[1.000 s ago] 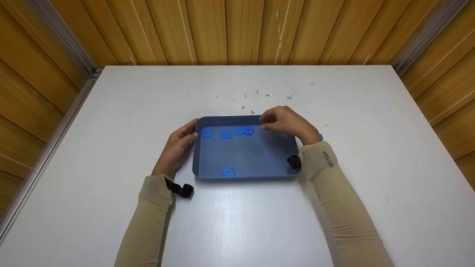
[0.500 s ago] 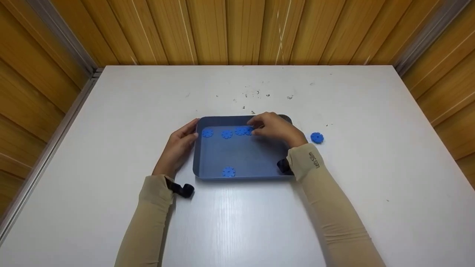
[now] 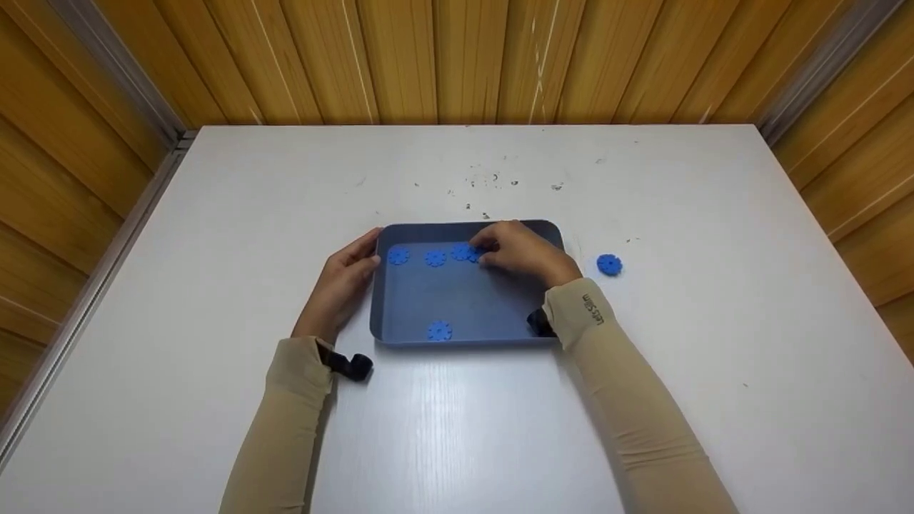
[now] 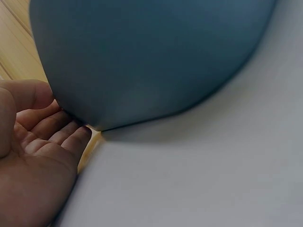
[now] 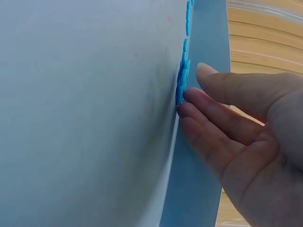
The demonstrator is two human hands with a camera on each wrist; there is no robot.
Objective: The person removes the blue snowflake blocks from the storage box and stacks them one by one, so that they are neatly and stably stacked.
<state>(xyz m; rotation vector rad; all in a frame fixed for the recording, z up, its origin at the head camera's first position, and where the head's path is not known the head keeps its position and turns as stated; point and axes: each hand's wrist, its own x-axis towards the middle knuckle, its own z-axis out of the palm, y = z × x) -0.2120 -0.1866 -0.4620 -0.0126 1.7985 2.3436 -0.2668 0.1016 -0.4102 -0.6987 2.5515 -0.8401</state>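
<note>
A shallow blue-grey tray (image 3: 414, 300) lies on the white table with several thin blue notched discs in it. My left hand (image 3: 341, 278) rests against the tray's left side near the far corner; in the left wrist view its thumb and fingers (image 4: 71, 142) touch the outer wall. My right hand (image 3: 525, 251) reaches over the tray to two overlapping blue discs (image 3: 460, 253) by the far wall. Its fingertips (image 5: 184, 113) touch the right-hand disc (image 5: 181, 90), while the thumb stands slightly apart from it in the right wrist view. Part of that disc is hidden by the fingers.
Two more discs, a left one (image 3: 398, 255) and another (image 3: 435, 258), lie along the tray's far side, and one disc (image 3: 440, 330) is near its front wall. A separate blue disc (image 3: 610, 264) lies on the table right of the tray. Wood-patterned panels (image 3: 464, 64) stand behind the table.
My right hand has moved left and down to the overlapping discs, uncovering the disc on the table. The right-hand overlapping disc has shifted slightly left. My left hand has stayed put.
</note>
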